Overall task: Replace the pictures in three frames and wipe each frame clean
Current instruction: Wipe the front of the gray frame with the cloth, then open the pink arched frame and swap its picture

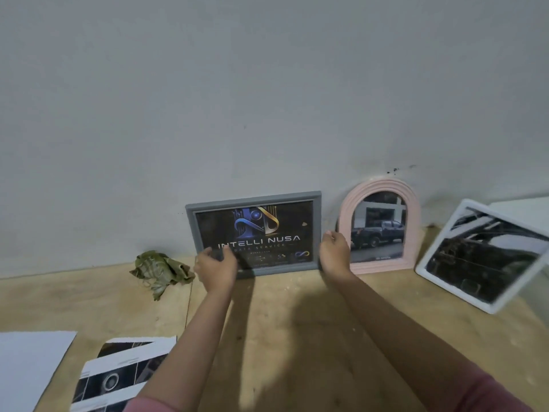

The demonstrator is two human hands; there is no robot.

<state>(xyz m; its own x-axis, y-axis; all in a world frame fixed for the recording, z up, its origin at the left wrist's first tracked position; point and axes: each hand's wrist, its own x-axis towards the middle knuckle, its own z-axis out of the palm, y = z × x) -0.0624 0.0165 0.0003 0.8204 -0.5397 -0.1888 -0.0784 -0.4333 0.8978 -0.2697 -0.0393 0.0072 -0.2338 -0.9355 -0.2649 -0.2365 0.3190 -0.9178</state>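
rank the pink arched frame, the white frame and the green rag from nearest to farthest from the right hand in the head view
From the right hand:
1. Pink arched frame, just to its right, leaning on the wall.
2. White frame, farther right, tilted.
3. Green rag, far on the left, beyond the grey frame and the left hand.

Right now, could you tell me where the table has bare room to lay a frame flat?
The widest bare wood lies between the two forearms, in front of the gray frame. A smaller patch sits between the green cloth and the loose prints. The wall edge is crowded: pink arched frame, white frame.
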